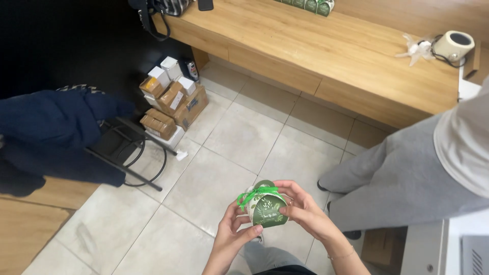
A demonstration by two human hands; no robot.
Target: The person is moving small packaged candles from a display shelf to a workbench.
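I hold a small green and white gift box (266,206) with a leaf pattern between both hands, low in the middle of the view. A bright green ribbon (254,194) is tied across its top. My left hand (235,234) cups the box from below and the left, thumb pressed on its lower front. My right hand (301,206) wraps the right side and top, fingers curled over the ribbon.
Another person in grey trousers (402,183) stands close on the right. A long wooden counter (326,46) runs across the back. Cardboard boxes (170,104) are stacked on the tiled floor. A chair with a dark blue garment (56,125) stands at left.
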